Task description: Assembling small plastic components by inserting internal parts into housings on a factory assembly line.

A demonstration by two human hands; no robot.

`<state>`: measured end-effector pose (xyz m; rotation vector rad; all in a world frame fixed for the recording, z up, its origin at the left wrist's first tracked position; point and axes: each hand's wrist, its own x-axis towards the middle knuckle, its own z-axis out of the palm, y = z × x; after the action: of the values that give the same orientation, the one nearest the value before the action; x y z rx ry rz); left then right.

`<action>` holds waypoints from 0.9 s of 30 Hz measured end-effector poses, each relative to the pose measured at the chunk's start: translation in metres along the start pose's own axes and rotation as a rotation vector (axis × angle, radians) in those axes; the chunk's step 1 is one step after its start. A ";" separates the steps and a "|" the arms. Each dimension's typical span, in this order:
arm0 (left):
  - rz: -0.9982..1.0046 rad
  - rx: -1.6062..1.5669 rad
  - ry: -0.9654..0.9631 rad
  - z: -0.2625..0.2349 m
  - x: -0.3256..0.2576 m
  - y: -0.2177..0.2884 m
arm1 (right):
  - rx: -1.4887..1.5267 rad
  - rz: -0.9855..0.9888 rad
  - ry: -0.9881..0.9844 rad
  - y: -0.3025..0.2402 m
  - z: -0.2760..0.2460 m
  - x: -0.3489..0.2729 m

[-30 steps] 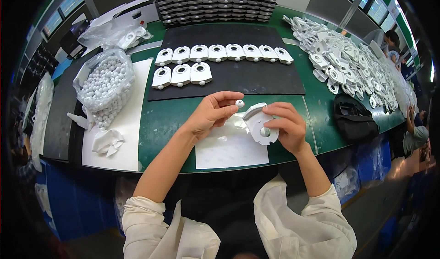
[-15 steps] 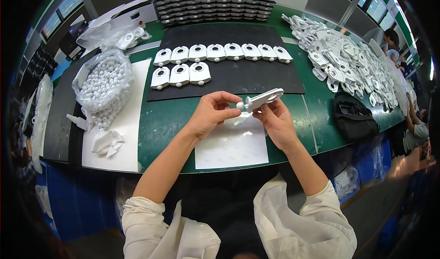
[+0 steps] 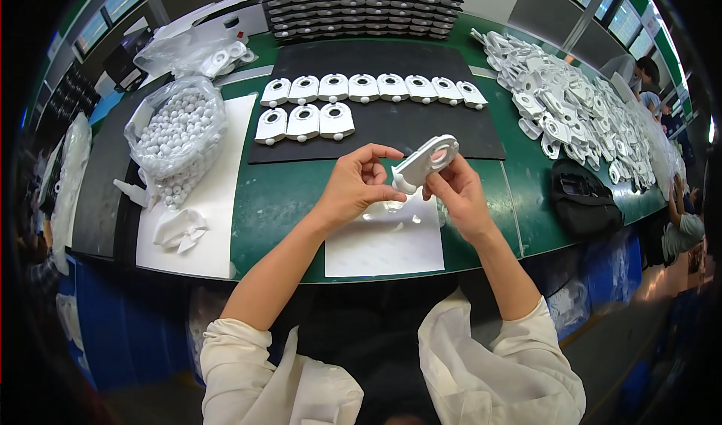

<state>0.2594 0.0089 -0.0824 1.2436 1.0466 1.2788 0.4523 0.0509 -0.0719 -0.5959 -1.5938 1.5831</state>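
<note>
My right hand (image 3: 465,198) pinches a flat white plastic piece (image 3: 427,162) with a round hole, holding it tilted above the table. My left hand (image 3: 353,188) is at the piece's lower end, index finger and thumb spread apart, the thumb tip close to that end. No separate ball shows between its fingers; whether the thumb touches the piece is hard to tell. Beneath both hands lies a white sheet (image 3: 385,248). Beyond them, similar white pieces (image 3: 335,121) with small balls at their near edges sit in two rows on a black board (image 3: 421,133).
A clear bag of white balls (image 3: 177,128) stands at the left, near a small white bottle (image 3: 131,192) and crumpled white cloth (image 3: 180,229). Loose white pieces (image 3: 568,116) are heaped at the right beside a black pouch (image 3: 583,199). Stacked loaded trays (image 3: 365,7) rise at the back.
The white piece has turned to show its holed face, tipping upward in my right hand. My left finger and thumb have spread from the small ball they were pinching. The view has shifted slightly.
</note>
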 end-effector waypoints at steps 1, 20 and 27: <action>-0.009 -0.059 -0.010 -0.002 0.002 -0.003 | 0.001 -0.002 -0.006 -0.006 0.002 0.005; -0.446 -0.755 0.358 -0.033 0.009 -0.004 | -0.523 0.356 -0.015 0.039 -0.013 0.141; -0.380 -0.905 0.332 -0.030 0.007 -0.002 | -0.441 0.276 -0.006 0.043 -0.020 0.141</action>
<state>0.2301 0.0184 -0.0862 0.1436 0.7204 1.4255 0.3785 0.1790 -0.0865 -1.0865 -1.9467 1.4242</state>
